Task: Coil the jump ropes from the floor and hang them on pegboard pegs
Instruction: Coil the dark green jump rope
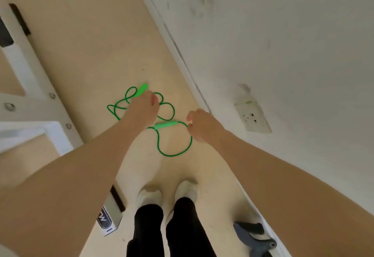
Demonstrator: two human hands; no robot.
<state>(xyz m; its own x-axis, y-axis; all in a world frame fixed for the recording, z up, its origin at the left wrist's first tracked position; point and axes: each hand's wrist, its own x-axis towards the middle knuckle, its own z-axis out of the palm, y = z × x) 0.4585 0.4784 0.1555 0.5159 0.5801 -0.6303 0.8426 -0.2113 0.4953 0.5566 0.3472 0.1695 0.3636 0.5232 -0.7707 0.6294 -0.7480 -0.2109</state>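
Soft, even indoor light fills the view, bright but without glare. The cream floor takes only faint, diffuse shadows: a pale one spreads ahead of the 2 white shoes, with no hard edges to show a single source. The white wall looks flat and slightly washed out. The whole frame is mildly soft, with compression smear. Wide-angle distortion bends the skirting line and swells both forearms toward the lower corners. The green jump rope stays vivid and fairly crisp.
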